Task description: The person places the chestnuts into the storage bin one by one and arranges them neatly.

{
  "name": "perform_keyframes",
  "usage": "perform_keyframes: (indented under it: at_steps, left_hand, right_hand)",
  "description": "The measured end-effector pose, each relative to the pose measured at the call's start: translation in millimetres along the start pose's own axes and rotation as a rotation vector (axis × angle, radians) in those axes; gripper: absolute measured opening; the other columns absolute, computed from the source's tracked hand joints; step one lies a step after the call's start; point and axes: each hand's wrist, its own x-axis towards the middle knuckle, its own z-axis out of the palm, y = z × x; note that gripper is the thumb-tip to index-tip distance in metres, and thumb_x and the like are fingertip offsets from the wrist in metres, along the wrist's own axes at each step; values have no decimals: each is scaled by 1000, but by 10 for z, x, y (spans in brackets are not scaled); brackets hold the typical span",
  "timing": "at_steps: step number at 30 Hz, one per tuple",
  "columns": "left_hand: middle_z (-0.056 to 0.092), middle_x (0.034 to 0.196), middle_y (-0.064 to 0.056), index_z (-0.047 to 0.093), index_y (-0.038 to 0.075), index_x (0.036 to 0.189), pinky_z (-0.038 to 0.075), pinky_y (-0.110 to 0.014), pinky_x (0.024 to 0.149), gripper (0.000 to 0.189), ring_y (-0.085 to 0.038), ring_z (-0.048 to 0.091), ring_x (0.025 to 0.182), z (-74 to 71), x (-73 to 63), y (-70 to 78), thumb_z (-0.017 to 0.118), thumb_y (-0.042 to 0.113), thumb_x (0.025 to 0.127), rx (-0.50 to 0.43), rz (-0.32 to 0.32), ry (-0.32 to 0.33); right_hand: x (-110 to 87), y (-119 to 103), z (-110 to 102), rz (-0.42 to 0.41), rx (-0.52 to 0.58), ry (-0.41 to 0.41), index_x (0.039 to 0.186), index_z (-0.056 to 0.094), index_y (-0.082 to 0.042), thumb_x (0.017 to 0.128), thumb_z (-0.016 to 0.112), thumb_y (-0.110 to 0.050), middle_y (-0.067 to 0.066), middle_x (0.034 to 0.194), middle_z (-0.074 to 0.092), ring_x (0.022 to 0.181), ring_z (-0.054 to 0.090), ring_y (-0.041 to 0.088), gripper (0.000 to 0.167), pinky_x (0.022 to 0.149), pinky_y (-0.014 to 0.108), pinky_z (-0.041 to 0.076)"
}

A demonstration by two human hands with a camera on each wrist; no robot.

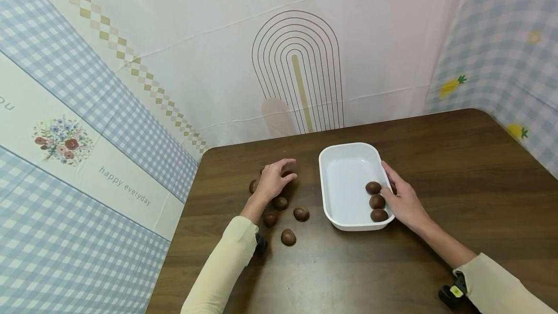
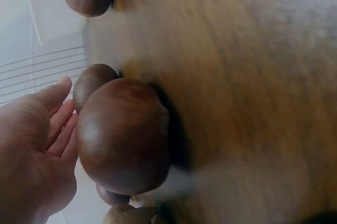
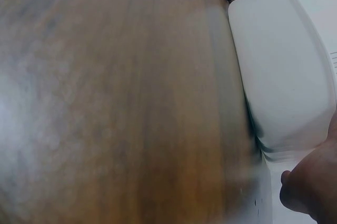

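Observation:
My left hand reaches over the loose chestnuts on the left of the table, its thumb and fingers spread apart with nothing held. In the left wrist view, a large glossy chestnut looms in front of that hand. Partly covered by the hand, other chestnuts lie around it, such as this one. My right hand grips the right wall of a white rectangular tray, thumb over the rim and fingers along the outside. Inside the tray, three chestnuts line up against the right wall, near the thumb.
Nearer the front of the brown wooden table, a chestnut sits apart from the cluster, and another chestnut lies between cluster and tray. A patterned cloth hangs behind the table's far edge.

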Motion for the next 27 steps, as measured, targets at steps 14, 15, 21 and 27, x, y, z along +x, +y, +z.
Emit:
perform_keyframes:
  at_steps: [14,15,21,27]
  left_hand:
    - [74,132,-3,71,11,137,53,-41,106,43,-23,69,123,29,-19,-64,83,18,95,36,-72,34]
    - [74,131,-3,71,10,136,53,-42,107,43,-23,69,123,29,-18,-68,83,18,95,38,-74,33]
    - [75,129,-2,72,11,135,52,-44,108,42,-23,70,119,35,-32,-87,83,19,95,53,-90,24]
    - [76,126,-1,73,12,133,53,-44,105,41,-23,70,117,45,-34,-92,84,19,94,69,-105,30]
  right_hand:
    - [-3,-11,10,-19,8,9,171,19,-14,107,48,-1,24,169,32,145,40,43,72,89,1,33]
    - [-3,-12,11,-21,7,10,171,19,-14,107,48,-1,24,169,32,144,40,44,72,89,1,33]
    - [-7,-15,11,-20,14,7,171,18,-13,107,48,0,25,168,33,144,40,44,72,89,2,34]
    - [-7,-15,9,-9,18,3,171,17,-14,107,48,-1,25,168,32,144,39,43,72,89,2,34]
